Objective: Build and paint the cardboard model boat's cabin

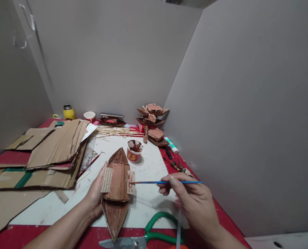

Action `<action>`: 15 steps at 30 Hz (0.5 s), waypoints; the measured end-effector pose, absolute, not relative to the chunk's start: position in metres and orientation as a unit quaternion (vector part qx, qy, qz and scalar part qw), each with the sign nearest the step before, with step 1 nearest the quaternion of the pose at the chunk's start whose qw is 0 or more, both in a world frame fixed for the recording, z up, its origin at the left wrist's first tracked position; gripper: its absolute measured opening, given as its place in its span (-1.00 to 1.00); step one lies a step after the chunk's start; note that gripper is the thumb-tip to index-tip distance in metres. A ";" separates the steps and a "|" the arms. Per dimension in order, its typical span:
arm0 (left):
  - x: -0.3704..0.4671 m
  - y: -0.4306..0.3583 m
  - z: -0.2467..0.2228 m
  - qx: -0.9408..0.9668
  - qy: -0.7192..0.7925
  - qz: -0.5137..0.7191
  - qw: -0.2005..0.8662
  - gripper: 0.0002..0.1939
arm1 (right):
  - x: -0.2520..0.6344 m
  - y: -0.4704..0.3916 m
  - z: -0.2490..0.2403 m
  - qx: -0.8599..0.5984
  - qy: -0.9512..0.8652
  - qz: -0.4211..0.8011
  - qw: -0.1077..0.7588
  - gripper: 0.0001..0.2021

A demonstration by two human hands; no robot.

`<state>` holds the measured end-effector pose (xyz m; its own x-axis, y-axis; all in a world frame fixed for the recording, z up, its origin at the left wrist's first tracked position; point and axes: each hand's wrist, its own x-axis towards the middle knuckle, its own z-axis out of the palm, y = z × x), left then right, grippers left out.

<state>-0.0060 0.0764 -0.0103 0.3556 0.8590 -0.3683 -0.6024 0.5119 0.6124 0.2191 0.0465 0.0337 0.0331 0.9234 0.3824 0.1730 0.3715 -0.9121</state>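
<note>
My left hand (95,193) grips a brown-painted model boat (119,181) by its left side, with the bow pointing away from me. Corrugated cardboard flaps stick out on both sides of its cabin; the left flap (106,180) is bare and the right flap (131,182) carries some brown paint. Between the fingers and thumb of my right hand (192,197) is a thin blue paintbrush (154,182), its tip touching the right flap. Behind the boat stands a paper cup (133,155) with brown paint inside.
Green-handled scissors (161,236) lie at the front edge. Cardboard sheets (53,148) are piled on the left. Wooden sticks (115,131), more model boats (156,135), a white cup (89,116) and a yellow jar (69,112) stand at the back. A paint tube (171,145) lies by the right wall.
</note>
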 end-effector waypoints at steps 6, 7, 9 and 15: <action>-0.005 0.076 -0.009 0.184 0.375 0.457 0.785 -0.40 | 0.221 0.049 0.028 -0.445 -0.625 0.291 0.572 -0.83; -0.005 0.076 -0.009 0.187 0.363 0.456 0.791 -0.39 | 0.222 0.048 0.028 -0.436 -0.636 0.290 0.567 -0.83; -0.006 0.078 -0.010 0.190 0.343 0.455 0.800 -0.37 | 0.224 0.047 0.028 -0.411 -0.662 0.290 0.555 -0.82; -0.008 0.079 -0.012 0.179 0.359 0.469 0.787 -0.42 | 0.225 0.044 0.028 -0.373 -0.691 0.297 0.543 -0.82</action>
